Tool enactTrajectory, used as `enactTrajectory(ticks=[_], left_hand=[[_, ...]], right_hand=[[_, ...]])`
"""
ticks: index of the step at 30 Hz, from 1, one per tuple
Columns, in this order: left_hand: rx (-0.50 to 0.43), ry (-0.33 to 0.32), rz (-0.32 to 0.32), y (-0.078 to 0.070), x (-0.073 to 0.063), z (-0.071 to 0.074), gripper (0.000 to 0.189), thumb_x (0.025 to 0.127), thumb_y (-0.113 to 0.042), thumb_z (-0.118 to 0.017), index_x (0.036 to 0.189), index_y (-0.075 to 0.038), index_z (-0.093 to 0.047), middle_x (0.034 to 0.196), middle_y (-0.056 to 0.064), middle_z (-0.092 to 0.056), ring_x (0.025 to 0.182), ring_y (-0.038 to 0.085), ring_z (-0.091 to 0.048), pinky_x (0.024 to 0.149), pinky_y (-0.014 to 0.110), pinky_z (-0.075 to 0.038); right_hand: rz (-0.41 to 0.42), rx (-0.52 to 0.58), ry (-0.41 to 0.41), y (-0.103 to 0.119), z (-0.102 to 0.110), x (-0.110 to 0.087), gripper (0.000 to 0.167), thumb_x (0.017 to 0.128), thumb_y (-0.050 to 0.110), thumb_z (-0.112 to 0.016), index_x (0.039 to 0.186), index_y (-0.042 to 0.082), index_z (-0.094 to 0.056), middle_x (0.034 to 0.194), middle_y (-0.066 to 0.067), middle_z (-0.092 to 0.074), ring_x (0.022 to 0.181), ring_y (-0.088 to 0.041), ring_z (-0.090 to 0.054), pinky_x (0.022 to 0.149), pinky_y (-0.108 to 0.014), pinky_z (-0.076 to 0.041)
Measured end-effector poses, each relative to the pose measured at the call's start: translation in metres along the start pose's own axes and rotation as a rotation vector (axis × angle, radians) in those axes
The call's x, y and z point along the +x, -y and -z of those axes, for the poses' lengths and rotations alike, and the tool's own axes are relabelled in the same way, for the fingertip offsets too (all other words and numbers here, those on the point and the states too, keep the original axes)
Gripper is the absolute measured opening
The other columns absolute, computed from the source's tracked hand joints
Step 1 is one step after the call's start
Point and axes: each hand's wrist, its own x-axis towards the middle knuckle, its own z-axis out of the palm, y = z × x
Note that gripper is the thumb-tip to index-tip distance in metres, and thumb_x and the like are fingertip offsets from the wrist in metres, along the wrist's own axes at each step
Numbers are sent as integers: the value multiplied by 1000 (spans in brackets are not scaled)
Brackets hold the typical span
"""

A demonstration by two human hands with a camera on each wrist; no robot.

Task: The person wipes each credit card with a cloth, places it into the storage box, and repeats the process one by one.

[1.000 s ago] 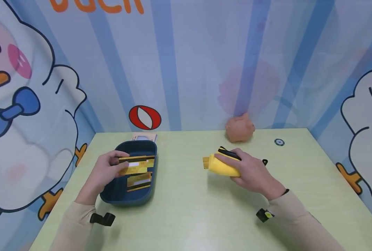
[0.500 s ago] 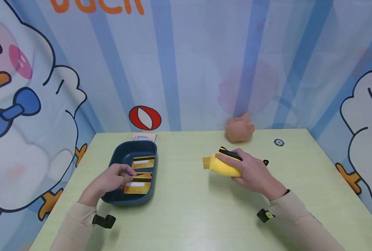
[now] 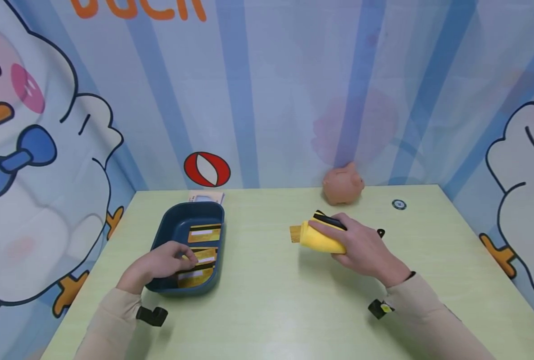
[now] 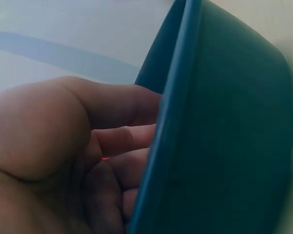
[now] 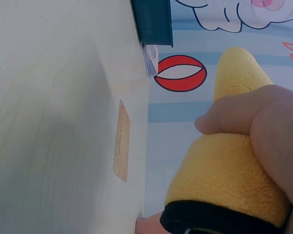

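Observation:
My left hand (image 3: 170,260) is over the near half of a dark blue tray (image 3: 165,225), fingers curled, pinching a gold bank card (image 3: 206,256) at its left edge. Other gold cards lie beneath and beside it, one of them a separate card (image 3: 205,234) farther back. In the left wrist view the tray wall (image 4: 229,126) hides the fingertips. My right hand (image 3: 357,242) grips a yellow fuzzy soft thing (image 3: 323,239) with a black band, above the table. In the right wrist view, thumb and fingers wrap its plush body (image 5: 219,165).
A gold card (image 5: 122,144) lies on the table beside my right hand. At the back stand a pink piggy bank (image 3: 342,185) and, farther right, a round chip (image 3: 399,204) lies flat. Some paper notes (image 3: 206,196) lie behind the tray.
My left hand has moved from the tray's middle toward its near side, and the card at its fingertips has turned over, stripe now lower. My right hand has stayed in place.

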Motion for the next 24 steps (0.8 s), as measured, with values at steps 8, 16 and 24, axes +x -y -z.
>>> enactTrajectory(ticks=[8, 16, 24], left_hand=[[21, -17, -10, -6, 1, 1, 12, 101, -11, -66, 106, -2, -73, 100, 6, -67, 85, 20, -55, 71, 34, -45], [2, -11, -38, -10, 3, 3, 11, 100, -7, -65, 106, 0, -73, 103, 9, -71, 87, 21, -60, 74, 33, -50], [3, 7, -31, -14, 4, 0, 13, 101, -8, -65, 108, 0, -73, 106, 11, -73, 93, 21, -63, 82, 34, -53]], right_hand=[[0, -2, 6, 1, 1, 1, 82, 80, 11, -86, 152, 36, -57, 118, -15, -63, 91, -24, -61, 57, -38, -54], [-6, -9, 16, 1, 3, 2, 81, 79, 11, -86, 151, 36, -57, 117, -14, -63, 91, -23, -60, 58, -38, -54], [-12, -6, 21, 1, 2, -1, 81, 80, 11, -86, 152, 36, -57, 118, -15, -63, 90, -23, -60, 57, -38, -54]])
